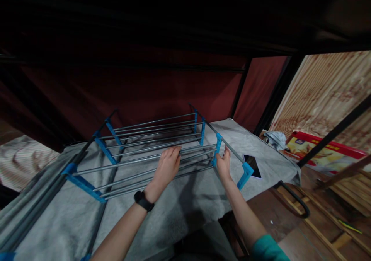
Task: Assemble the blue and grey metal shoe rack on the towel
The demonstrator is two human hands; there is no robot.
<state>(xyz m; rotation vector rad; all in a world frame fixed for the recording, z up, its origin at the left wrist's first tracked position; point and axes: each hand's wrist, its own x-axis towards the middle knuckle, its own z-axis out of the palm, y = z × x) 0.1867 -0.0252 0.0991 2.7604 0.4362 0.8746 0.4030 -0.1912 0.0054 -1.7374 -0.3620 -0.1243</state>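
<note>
A rack of grey metal tubes point(121, 163) and blue plastic brackets point(84, 185) lies on a grey cloth-covered surface point(185, 203). My left hand point(168, 162), with a black watch at its wrist, lies over one of the crosswise tubes near the rack's middle, fingers curled over it. My right hand point(223, 166) is at the rack's right side, beside a blue bracket point(217, 147). Its thumb touches or nearly touches that bracket, while its fingers point up toward the long side tube point(235, 154), apart from the thumb. Another blue bracket point(245, 175) sits at that tube's near end.
A phone point(252, 166) lies right of the rack. Dark frame posts point(282, 83) and a reddish panel point(162, 94) enclose the back. To the right are a red and yellow box point(324, 152), a crumpled cloth point(275, 140) and wooden slats point(315, 214) on the floor.
</note>
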